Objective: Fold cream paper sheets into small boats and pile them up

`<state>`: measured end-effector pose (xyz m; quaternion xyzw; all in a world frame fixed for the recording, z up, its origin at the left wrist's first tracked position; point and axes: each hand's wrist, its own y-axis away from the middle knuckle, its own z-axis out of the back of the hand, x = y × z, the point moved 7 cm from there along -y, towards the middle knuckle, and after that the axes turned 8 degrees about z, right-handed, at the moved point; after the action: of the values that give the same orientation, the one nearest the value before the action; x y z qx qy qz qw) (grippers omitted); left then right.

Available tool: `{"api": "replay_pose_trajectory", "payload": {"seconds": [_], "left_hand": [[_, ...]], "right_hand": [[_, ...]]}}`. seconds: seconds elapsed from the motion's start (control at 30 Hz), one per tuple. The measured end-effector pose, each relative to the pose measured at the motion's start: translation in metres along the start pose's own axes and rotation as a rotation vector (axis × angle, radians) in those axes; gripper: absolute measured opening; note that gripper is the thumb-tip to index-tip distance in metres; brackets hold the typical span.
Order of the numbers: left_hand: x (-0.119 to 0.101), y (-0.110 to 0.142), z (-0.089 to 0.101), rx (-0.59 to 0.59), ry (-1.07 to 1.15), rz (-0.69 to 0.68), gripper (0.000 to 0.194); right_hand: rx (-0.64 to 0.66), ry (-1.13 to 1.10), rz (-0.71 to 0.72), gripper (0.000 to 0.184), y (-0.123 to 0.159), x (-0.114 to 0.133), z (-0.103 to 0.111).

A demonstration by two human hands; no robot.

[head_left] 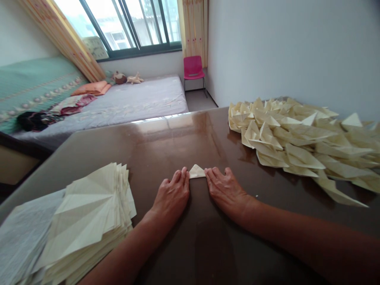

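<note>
Small folded paper point(196, 172) pressed on middle of table point(166, 148), peak pointed to far side. Left corner touched by left hand point(174, 190), fingers bunched narrow; right corner touched by right hand point(224, 188), fingers close, outermost set slightly apart. Whether paper is pinched by thumbs cannot be told, thumbs hidden. At near left, creased sheets point(83, 209) stacked beside greyish sheets point(26, 221); at right, pale folded shapes point(299, 130) heaped by wall point(282, 51). At far left, bed point(142, 99) seen.
</note>
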<state>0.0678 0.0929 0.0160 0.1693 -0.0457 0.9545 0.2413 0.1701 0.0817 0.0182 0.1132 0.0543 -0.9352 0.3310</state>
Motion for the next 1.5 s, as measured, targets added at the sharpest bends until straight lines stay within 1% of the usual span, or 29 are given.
{"api": "replay_pose_trajectory", "payload": {"seconds": [0.1,0.2,0.27,0.33,0.4,0.47,0.5,0.63,0.73,0.8,0.9,1.0,1.07,1.17,1.33,1.5], "left_hand": [[0.0,0.0,0.0,-0.014,0.01,0.002,0.046],[0.005,-0.001,-0.001,-0.058,0.085,0.017,0.044],[0.01,-0.003,0.0,-0.12,0.191,0.042,0.039],[0.015,-0.005,0.001,-0.188,0.328,0.052,0.034],[0.016,-0.007,0.001,-0.227,0.452,0.039,0.03],[0.015,-0.009,-0.001,-0.231,0.546,0.021,0.029],[0.015,-0.01,-0.002,-0.231,0.586,0.018,0.029],[0.023,-0.013,-0.008,-0.265,0.758,0.062,0.03],[0.032,-0.016,-0.012,-0.273,0.878,0.12,0.032],[0.034,-0.017,-0.014,-0.261,0.931,0.14,0.032],[0.032,-0.017,-0.014,-0.241,0.999,0.144,0.03],[0.031,-0.017,-0.011,-0.217,1.137,0.147,0.033],[0.03,-0.016,-0.009,-0.212,1.223,0.151,0.032],[0.03,-0.017,-0.005,-0.212,1.283,0.15,0.027],[0.028,-0.016,-0.001,-0.231,1.293,0.162,0.022],[0.024,-0.014,0.003,-0.263,1.382,0.167,0.025]], "right_hand": [[0.019,-0.009,0.004,0.031,-0.002,0.002,0.0],[0.014,-0.048,-0.001,0.029,-0.005,-0.003,0.001],[-0.036,-0.089,-0.019,0.029,-0.008,-0.011,0.003],[-0.122,-0.137,-0.043,0.032,-0.011,-0.022,0.007],[-0.196,-0.204,-0.032,0.044,-0.014,-0.03,0.008],[-0.218,-0.292,0.012,0.056,-0.017,-0.033,0.005],[-0.212,-0.333,0.038,0.056,-0.018,-0.033,0.002],[-0.205,-0.395,0.058,0.037,-0.019,-0.036,-0.006],[-0.239,-0.441,0.058,0.032,-0.019,-0.04,-0.007],[-0.274,-0.541,0.05,0.032,-0.019,-0.044,-0.007],[-0.328,-0.754,-0.006,0.035,-0.019,-0.05,-0.009],[-0.352,-0.957,-0.037,0.032,-0.021,-0.051,-0.01],[-0.364,-1.045,-0.031,0.031,-0.022,-0.049,-0.009],[-0.371,-1.118,-0.015,0.031,-0.023,-0.049,-0.01],[-0.371,-1.177,-0.019,0.031,-0.024,-0.05,-0.013],[-0.408,-1.249,-0.041,0.03,-0.022,-0.046,-0.009]]}}
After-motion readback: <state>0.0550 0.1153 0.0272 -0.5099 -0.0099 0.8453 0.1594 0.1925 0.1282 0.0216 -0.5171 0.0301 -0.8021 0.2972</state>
